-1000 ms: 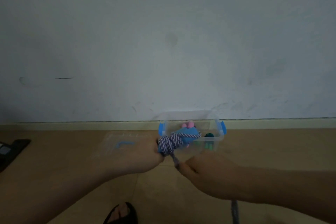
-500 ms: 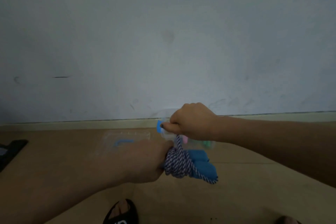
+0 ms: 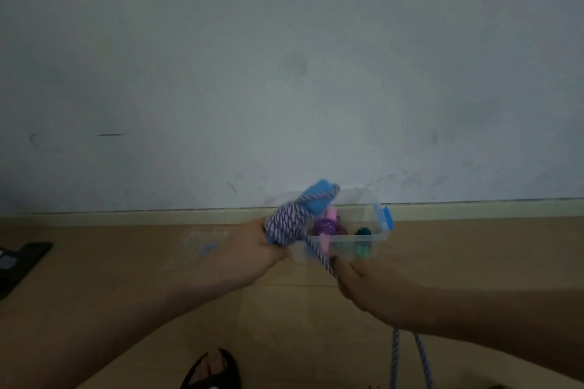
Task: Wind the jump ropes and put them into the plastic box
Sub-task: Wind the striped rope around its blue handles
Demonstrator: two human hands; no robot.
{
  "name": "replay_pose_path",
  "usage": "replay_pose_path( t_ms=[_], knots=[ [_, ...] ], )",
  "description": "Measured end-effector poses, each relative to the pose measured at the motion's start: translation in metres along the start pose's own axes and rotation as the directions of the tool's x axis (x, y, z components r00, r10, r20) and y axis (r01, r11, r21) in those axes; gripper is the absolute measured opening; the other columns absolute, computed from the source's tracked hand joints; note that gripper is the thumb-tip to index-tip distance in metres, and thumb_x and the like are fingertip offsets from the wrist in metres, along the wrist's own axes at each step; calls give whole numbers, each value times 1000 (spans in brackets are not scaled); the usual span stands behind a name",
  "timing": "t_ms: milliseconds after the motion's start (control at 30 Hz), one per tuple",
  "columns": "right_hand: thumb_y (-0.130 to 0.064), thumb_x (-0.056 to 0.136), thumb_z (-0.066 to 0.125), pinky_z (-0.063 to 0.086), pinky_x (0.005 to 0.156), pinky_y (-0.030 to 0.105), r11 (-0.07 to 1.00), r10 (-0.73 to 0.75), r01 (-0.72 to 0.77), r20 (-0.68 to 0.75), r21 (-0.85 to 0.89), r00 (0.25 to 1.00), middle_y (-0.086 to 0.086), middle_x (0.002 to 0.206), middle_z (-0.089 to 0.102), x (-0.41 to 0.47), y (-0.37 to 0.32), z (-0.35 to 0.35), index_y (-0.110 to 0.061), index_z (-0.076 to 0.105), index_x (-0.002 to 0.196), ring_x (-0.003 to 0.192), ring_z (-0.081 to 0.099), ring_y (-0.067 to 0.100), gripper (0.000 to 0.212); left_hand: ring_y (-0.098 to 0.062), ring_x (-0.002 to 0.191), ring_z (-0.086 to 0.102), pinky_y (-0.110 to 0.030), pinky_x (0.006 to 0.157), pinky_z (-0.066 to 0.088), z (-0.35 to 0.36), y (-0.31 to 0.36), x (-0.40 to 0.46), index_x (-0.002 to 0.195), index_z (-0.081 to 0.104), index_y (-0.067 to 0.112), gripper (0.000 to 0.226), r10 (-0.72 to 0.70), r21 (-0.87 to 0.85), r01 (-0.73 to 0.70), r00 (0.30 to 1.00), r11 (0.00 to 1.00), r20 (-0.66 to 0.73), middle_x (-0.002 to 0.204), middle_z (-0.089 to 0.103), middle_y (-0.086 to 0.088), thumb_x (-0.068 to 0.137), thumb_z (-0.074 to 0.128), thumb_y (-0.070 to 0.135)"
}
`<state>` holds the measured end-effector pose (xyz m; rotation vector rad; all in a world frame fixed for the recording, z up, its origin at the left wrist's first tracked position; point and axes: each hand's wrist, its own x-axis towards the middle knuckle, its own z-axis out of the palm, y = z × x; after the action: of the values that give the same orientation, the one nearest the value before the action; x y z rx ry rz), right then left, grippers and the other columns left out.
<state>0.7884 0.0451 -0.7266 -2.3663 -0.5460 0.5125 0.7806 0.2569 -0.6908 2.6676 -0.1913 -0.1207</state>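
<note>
My left hand [image 3: 249, 257] grips a bundle of blue-and-white striped jump rope [image 3: 286, 223] wound round its blue handles [image 3: 319, 200], which point up and to the right. A taut strand runs from the bundle down to my right hand [image 3: 366, 289], which pinches it. Loose rope [image 3: 407, 357] hangs below my right forearm. Behind both hands stands the clear plastic box [image 3: 376, 238] with blue latches on the floor by the wall. Inside it lie a wound purple rope with pink handles [image 3: 325, 227] and a green-handled rope [image 3: 361, 241].
The clear box lid [image 3: 205, 245] lies flat on the tan floor left of the box. A dark flat object [image 3: 19, 259] sits at the left edge. A foot in a black sandal [image 3: 211, 368] shows at the bottom. A grey wall with a skirting board rises behind.
My right hand has swung from above the bundle down to below and right of it, pulling the strand taut. The left hand has turned the handles from pointing down-right to up-right.
</note>
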Motion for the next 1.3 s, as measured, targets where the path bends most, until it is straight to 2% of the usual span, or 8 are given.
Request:
replay_pose_path(
  t_ms=[100,233,367,600,800,933,1133,1300],
  knots=[
    [-41,105,22,40,56,31,952,-160,167,49,-255,986,7,69,54,-15,-22,-10,-17,46,72,57,42,14,47,-19,89,61,-18,73,45,8,-6,2,119,64,13,27,-25,95,7,982,995,187,107,66,-6,94,55,14],
    [-46,103,21,43,59,31,806,-305,322,118,-497,945,2,66,51,-16,-60,-22,-18,53,74,57,46,16,51,-16,72,53,-21,61,43,22,-12,0,96,59,17,11,-85,172,27,935,985,344,80,54,-2,91,51,11],
    [-53,101,24,40,60,30,691,-430,313,-21,-652,903,-3,59,46,3,-81,-51,-18,51,70,55,45,16,54,-19,99,61,-38,88,53,26,-26,-6,126,53,24,34,-38,256,-72,915,964,401,116,61,-2,92,50,24],
    [-59,98,29,42,50,32,702,-393,280,-29,-655,919,4,59,63,51,-41,-57,-11,64,69,51,54,19,65,-2,63,43,-13,53,28,-1,8,-19,97,41,28,23,234,163,-307,904,938,357,73,42,15,89,58,15],
    [-22,94,54,51,84,36,957,-116,91,-76,-276,990,11,109,65,52,-2,-28,-13,55,126,100,63,29,33,-14,116,54,-13,94,37,-8,23,-16,140,46,16,39,157,2,-160,973,987,167,127,55,4,101,49,18],
    [-36,97,33,39,60,29,996,-60,47,-183,-73,981,2,66,56,26,-2,-16,-18,51,68,64,52,19,39,10,59,50,-5,57,36,-6,10,-11,93,62,24,14,66,-181,-60,997,982,27,85,63,11,89,64,11],
    [-14,96,31,26,42,25,916,-255,179,-177,-360,950,2,60,53,-6,-20,-16,-20,61,88,48,32,15,32,1,40,41,-23,48,33,7,1,-4,68,49,24,28,-92,-284,119,990,952,108,49,48,8,79,67,6],
    [-51,101,23,42,64,32,795,-380,241,-147,-557,913,-3,71,54,-21,-45,-31,-20,51,76,70,56,17,48,-2,45,43,-15,43,30,0,-2,-3,75,55,18,14,-109,-132,125,987,983,120,57,50,5,80,64,8]
  ],
)
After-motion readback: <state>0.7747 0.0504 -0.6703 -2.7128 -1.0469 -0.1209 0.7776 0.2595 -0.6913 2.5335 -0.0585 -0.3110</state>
